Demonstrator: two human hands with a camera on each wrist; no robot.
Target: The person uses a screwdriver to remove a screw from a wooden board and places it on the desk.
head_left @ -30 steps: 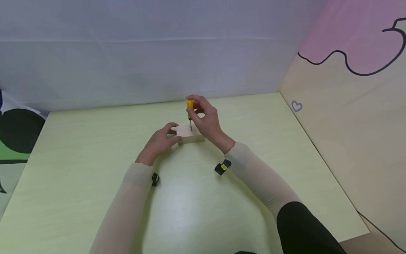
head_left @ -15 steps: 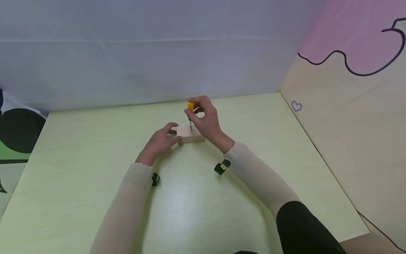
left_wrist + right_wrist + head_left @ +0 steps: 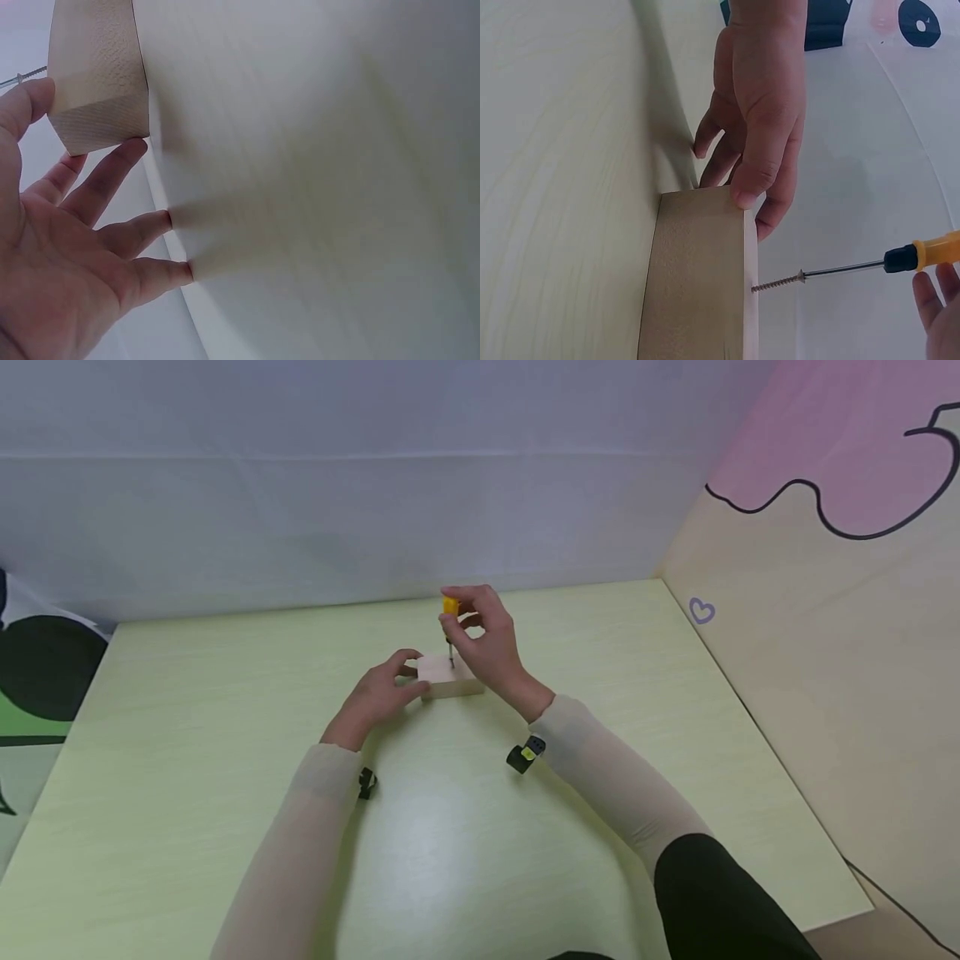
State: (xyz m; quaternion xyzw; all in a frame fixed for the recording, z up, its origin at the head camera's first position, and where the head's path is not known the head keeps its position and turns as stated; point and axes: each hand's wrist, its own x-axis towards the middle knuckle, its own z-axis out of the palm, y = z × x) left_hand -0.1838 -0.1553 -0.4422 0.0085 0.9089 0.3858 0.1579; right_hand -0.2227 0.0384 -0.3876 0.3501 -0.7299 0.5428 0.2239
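Note:
A light wooden block [image 3: 454, 690] lies on the table, and a screw [image 3: 778, 283] stands in its top face with much of its thread showing. My left hand [image 3: 377, 697] holds the block's left end, the thumb on its near top corner and other fingers at its far side; two fingertips touch the table in the left wrist view. Above the block, my right hand [image 3: 489, 645] pinches the yellow handle of a screwdriver [image 3: 451, 607] between thumb and fingers. The screwdriver is upright, its shaft reaching down to the screw head, as the right wrist view shows.
The pale table [image 3: 225, 710] spreads around the block. A grey-white cloth wall [image 3: 337, 527] rises behind its far edge, and a printed wall [image 3: 810, 652] borders the right side. A black cable [image 3: 900, 910] runs at the lower right.
The thumb and fingers of my right hand have shifted slightly around the screwdriver handle, covering more of it than a second ago. My left hand and the block stay in place.

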